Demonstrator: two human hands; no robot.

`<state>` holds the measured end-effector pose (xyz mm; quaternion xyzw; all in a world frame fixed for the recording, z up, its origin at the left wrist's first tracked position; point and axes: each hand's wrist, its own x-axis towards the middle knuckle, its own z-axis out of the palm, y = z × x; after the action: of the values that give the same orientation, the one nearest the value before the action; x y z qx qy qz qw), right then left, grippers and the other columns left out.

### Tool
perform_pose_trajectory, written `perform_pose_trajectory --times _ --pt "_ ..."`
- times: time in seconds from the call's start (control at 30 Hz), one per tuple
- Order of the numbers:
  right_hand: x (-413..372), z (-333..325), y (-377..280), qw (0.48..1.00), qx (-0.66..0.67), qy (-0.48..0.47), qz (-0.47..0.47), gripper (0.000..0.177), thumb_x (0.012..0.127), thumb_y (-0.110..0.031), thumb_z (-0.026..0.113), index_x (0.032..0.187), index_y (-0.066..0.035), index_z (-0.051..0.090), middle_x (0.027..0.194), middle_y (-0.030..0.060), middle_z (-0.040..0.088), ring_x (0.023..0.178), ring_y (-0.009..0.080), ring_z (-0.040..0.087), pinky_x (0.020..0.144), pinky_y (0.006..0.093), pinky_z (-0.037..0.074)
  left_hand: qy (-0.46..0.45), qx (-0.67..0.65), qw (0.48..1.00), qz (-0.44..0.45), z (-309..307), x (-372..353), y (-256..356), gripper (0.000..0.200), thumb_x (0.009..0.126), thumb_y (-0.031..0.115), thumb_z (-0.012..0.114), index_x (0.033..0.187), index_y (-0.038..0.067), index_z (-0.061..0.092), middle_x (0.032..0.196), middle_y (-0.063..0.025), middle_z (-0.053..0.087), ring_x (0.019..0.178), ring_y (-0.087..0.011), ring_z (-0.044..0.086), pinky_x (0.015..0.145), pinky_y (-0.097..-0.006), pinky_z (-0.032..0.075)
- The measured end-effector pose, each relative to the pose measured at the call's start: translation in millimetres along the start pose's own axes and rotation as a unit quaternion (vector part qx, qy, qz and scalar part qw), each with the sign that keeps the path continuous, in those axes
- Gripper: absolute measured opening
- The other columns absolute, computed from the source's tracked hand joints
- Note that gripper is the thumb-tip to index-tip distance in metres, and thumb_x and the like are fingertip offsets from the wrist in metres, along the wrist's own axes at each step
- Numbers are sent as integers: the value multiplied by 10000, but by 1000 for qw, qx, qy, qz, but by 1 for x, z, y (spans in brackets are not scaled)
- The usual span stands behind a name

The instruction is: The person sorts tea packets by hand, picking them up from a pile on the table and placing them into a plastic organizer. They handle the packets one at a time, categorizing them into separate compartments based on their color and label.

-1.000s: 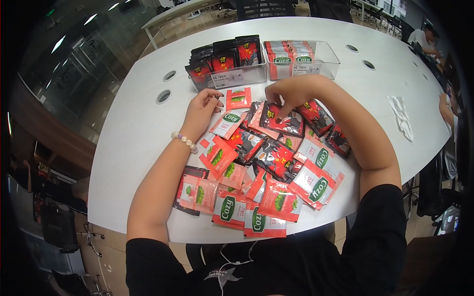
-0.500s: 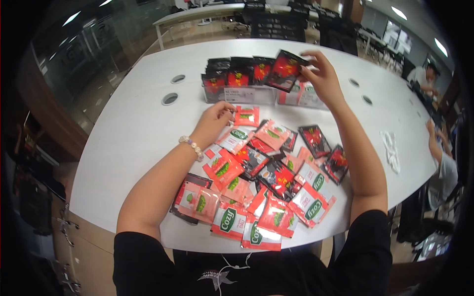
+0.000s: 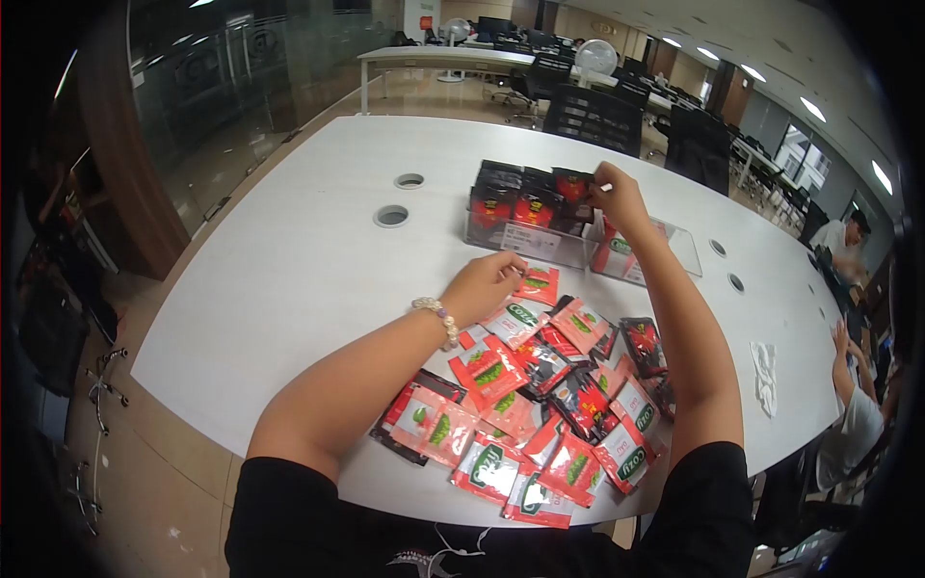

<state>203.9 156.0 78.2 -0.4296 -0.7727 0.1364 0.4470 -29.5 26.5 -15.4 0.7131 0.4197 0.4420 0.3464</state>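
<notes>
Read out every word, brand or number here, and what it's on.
"Cozy": several red-and-white sachets on the white table, and in the right clear plastic bin.
White label on the left clear plastic bin: too blurred.
Black-and-red sachets: too blurred.
Far-wall logo, black shirt print: too small or blurred.

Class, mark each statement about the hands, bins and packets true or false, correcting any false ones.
1. The right hand grips a black-and-red packet at the left-hand bin. True.
2. The beaded bracelet is on the right wrist. False: it is on the left.
3. Loose Cozy sachets and black packets lie mixed together. True.
4. The left hand is inside a bin. False: it is beside a strawberry sachet.
</notes>
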Motion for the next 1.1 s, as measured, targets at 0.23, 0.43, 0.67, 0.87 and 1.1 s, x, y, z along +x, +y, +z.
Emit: perform_pose_trajectory --times 0.23,0.43,0.67,0.87,1.1 --pt "6 -3 23 954 -277 -107 -40 194 727 -50 648 895 -17 557 809 130 590 673 279 620 626 358 494 8 78 997 -4 -4 -3 17 177 833 127 554 972 23 588 728 -45 595 677 -118 554 642 -255 450" --pt "-27 2 -48 907 -395 9 -146 265 703 -130 693 943 -78 593 955 110 555 904 299 544 778 364 451 97 172 979 60 -4 -1 9 191 815 172 564 961 60 616 798 -93 644 750 -229 604 707 -346 477" --pt "-87 56 -99 907 -279 -307 -71 443 735 -339 667 1076 -78 560 947 148 635 853 301 629 731 400 505 142 203 968 48 -4 0 6 155 803 204 575 884 79 620 786 -93 647 787 -248 613 721 -361 482" --pt "-85 76 -85 873 -367 -313 -70 449 727 -269 650 1118 -73 548 967 169 608 838 327 629 716 402 512 151 186 970 35 -9 -5 15 139 810 194 564 881 86 617 782 -93 637 765 -241 610 692 -349 484" --pt "-81 52 -73 890 -308 -329 -68 401 714 -46 606 1113 -76 580 886 141 646 838 283 641 711 381 510 151 161 975 19 -6 0 11 133 806 175 578 880 70 613 755 -88 628 731 -220 603 665 -332 476"
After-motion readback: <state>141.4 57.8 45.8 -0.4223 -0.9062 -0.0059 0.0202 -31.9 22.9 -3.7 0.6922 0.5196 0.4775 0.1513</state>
